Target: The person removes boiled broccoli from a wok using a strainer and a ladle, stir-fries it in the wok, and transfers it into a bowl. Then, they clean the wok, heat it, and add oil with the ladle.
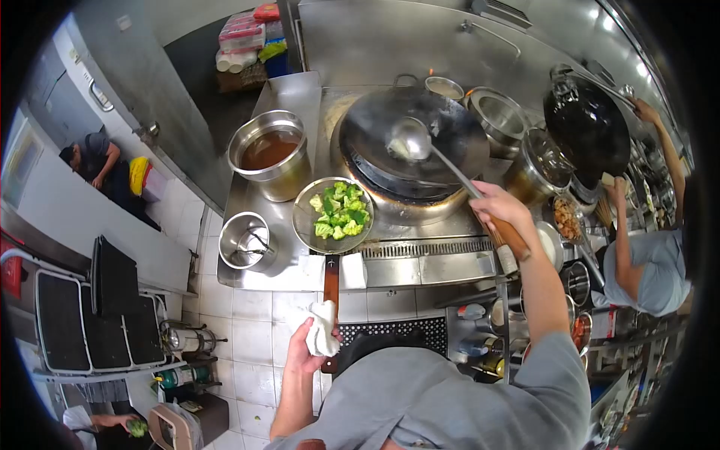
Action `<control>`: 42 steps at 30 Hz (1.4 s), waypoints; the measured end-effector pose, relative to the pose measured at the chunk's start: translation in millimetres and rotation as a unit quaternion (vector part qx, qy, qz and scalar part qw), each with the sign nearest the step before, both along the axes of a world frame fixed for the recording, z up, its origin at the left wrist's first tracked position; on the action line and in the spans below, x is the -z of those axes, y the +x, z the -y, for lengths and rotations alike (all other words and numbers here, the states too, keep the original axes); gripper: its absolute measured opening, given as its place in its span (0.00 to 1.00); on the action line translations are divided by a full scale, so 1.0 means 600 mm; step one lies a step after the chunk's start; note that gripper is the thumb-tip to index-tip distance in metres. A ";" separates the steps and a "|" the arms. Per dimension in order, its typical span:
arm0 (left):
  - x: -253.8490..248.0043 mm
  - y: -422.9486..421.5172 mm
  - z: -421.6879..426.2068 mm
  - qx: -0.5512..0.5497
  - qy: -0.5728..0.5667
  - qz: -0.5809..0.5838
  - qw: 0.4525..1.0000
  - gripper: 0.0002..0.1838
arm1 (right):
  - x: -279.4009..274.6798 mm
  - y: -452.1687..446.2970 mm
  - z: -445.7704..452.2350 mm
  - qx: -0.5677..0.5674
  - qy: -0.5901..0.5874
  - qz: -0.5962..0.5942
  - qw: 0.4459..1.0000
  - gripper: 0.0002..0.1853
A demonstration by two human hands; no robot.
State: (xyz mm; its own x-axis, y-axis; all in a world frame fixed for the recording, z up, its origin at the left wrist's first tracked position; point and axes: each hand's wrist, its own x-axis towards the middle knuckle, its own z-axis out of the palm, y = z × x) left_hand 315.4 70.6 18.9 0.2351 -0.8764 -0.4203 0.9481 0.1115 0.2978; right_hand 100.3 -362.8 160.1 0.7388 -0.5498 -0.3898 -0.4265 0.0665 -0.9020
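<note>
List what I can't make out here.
All in the head view:
Wooden handle: partly hidden by white cloth and left hand.
Floor of tall pot: under brown liquid.
Bottle label: too small.
Co-worker at right: cut off by dark lens edge.

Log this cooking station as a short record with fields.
Left hand: gripping white cloth at a brown wooden handle
Right hand: holding long-handled metal ladle
Ladle position: bowl over large black wok
Round metal strainer: holds green broccoli pieces
Tall steel pot: contains brown liquid
</note>
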 end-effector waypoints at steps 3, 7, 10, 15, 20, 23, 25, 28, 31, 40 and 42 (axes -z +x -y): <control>0.020 0.000 -0.016 -0.057 0.022 -0.038 0.997 0.25 | 0.029 0.012 0.027 0.003 -0.173 -0.096 0.980 0.31; 0.012 0.030 -0.017 0.065 0.107 0.174 0.977 0.27 | 0.013 0.041 -0.013 0.021 -0.112 -0.078 0.990 0.33; 0.016 0.061 -0.029 0.034 0.142 0.185 0.972 0.25 | 0.015 -0.018 -0.010 0.015 -0.035 -0.012 0.999 0.27; 0.104 0.095 -0.021 0.103 0.093 0.028 0.990 0.29 | 0.030 0.057 0.010 0.073 -0.184 -0.105 0.975 0.31; 0.137 0.038 0.058 0.121 0.014 0.060 0.991 0.26 | 0.010 -0.001 -0.017 0.024 -0.051 -0.026 0.998 0.31; 0.097 0.009 0.058 0.075 0.175 0.240 0.952 0.24 | 0.023 -0.020 -0.002 0.037 -0.026 -0.023 0.999 0.26; 0.079 0.006 0.048 0.061 0.182 0.261 0.946 0.26 | 0.027 0.017 0.021 0.061 -0.166 -0.074 0.981 0.22; 0.068 0.012 0.021 0.061 0.191 0.294 0.934 0.28 | 0.031 0.042 0.003 0.056 -0.152 -0.098 0.982 0.23; 0.057 0.012 0.003 0.074 0.186 0.305 0.931 0.28 | 0.023 -0.017 -0.006 0.045 -0.078 -0.039 0.995 0.20; 0.008 -0.008 -0.028 0.065 0.161 0.321 0.931 0.33 | 0.058 0.037 0.008 0.109 -0.226 -0.075 0.965 0.16; 0.008 -0.018 -0.039 0.029 0.127 0.350 0.928 0.36 | 0.039 -0.020 0.024 -0.025 -0.023 0.011 0.999 0.17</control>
